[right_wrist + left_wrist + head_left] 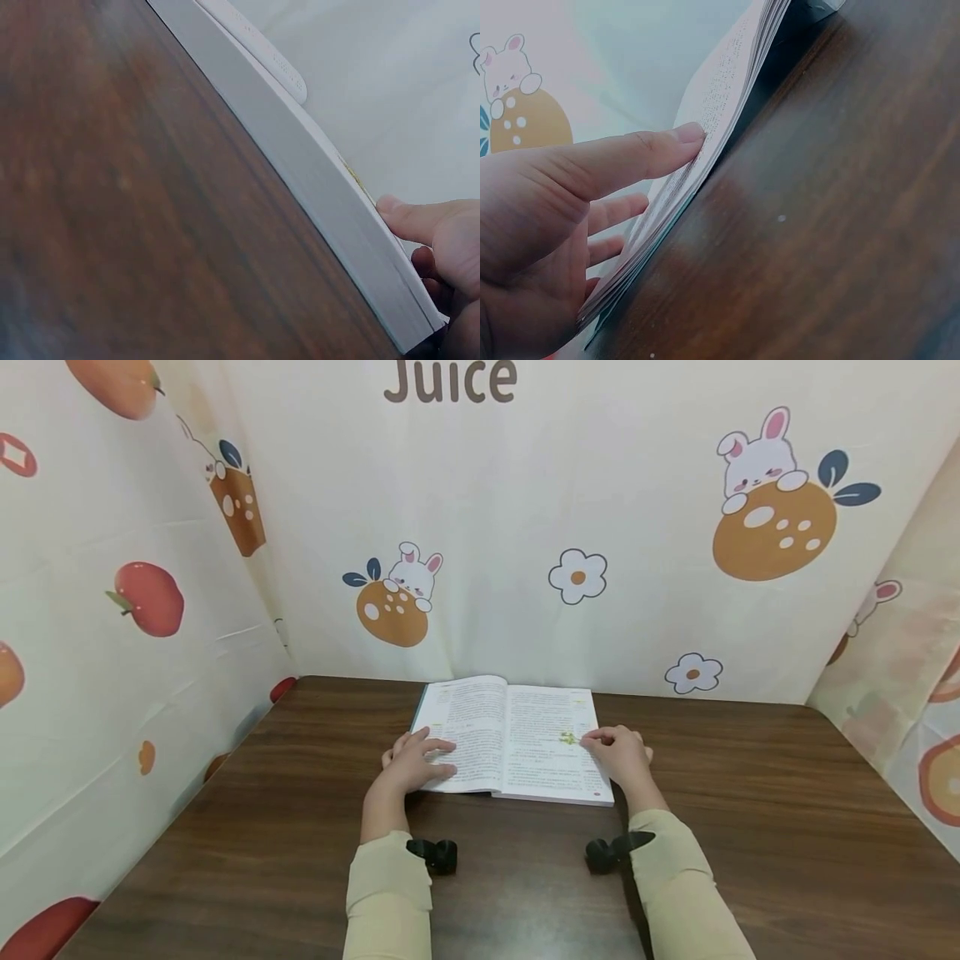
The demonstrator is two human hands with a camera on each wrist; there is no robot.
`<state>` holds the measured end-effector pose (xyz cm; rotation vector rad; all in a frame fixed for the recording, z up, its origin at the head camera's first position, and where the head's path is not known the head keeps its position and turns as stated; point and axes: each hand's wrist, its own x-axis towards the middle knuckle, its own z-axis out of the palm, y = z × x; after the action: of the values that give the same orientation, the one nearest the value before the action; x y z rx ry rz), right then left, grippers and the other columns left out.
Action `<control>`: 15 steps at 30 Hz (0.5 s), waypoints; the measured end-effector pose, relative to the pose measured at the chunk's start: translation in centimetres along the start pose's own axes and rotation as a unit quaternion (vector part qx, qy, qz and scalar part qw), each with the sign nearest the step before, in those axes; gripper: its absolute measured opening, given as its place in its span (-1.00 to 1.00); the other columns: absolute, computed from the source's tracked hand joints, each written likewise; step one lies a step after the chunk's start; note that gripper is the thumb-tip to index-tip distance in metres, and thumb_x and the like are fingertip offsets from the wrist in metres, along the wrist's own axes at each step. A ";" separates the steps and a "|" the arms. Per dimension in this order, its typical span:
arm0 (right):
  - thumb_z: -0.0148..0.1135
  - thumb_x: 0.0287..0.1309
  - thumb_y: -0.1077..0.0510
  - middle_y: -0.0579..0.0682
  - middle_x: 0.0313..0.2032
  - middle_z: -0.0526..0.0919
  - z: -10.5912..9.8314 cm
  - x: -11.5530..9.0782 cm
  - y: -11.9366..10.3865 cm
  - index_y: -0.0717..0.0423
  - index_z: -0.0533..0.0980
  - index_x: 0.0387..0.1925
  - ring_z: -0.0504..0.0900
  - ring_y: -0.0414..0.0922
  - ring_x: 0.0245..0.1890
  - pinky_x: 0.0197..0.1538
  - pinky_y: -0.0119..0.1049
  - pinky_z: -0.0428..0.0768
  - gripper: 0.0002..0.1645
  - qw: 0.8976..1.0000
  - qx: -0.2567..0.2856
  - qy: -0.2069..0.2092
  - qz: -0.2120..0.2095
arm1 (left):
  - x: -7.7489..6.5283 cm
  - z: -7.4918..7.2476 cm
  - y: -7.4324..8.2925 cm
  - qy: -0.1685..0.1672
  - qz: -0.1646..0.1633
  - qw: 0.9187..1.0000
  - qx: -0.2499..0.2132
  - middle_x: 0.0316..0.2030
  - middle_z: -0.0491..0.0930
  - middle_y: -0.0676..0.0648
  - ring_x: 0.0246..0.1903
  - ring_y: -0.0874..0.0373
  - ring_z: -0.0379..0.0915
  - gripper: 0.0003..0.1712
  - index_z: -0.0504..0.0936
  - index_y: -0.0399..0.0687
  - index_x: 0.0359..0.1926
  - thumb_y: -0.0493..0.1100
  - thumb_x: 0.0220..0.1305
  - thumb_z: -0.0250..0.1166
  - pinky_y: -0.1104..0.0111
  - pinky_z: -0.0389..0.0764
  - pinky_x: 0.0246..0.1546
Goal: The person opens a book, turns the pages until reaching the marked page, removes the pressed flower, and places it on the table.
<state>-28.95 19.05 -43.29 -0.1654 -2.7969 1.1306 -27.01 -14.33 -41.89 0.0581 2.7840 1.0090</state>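
A thick book [471, 727] lies open on the table, printed text on both pages. On its left page rests my left hand [416, 760], fingers spread and mostly straight; in the left wrist view the thumb [667, 146] touches the page near its lower edge. Over at the right page, my right hand [618, 752] pinches the end of a small, flat yellow-green sprig-shaped piece [567, 737], which lies on the text like a bookmark. The right wrist view shows this piece [354, 174] edge-on beside the thumb [409, 217]; the pinching index finger is mostly hidden there.
The dark wooden table [247, 827] extends around the book. Behind it hangs a pale curtain [495, 610] printed with rabbits, fruit and flowers, and similar cloth closes both sides. Dark wrist cameras [442, 857] are strapped over the light sleeves [390, 893].
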 end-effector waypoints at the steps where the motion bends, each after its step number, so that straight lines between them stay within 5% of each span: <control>1: 0.22 0.16 0.03 0.13 -0.18 0.50 0.0 0.0 0.0 0.11 0.63 -0.23 0.30 0.08 -0.10 -0.08 0.07 0.03 -0.74 1.000 -0.001 0.001 -0.001 | 0.0 0.0 0.0 0.001 -0.001 1.000 -0.002 0.40 -0.05 -0.08 0.35 -0.11 -0.41 -0.54 0.58 0.24 0.06 0.03 0.07 0.35 -0.13 -0.35 0.17; 15: 0.15 0.21 0.07 0.11 -0.23 0.48 0.2 0.1 -0.2 0.14 0.58 -0.31 0.24 0.06 -0.14 -0.10 0.04 0.02 -0.78 0.999 -0.030 -0.008 -0.028 | 0.0 0.0 0.1 0.004 -0.006 1.000 -0.011 0.40 -0.04 -0.08 0.35 -0.10 -0.40 -0.54 0.59 0.23 0.05 0.01 0.06 0.36 -0.14 -0.36 0.17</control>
<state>-29.11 18.80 -43.26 -0.0826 -2.8322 1.0406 -27.02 -14.25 -41.77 0.0350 2.7765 1.0397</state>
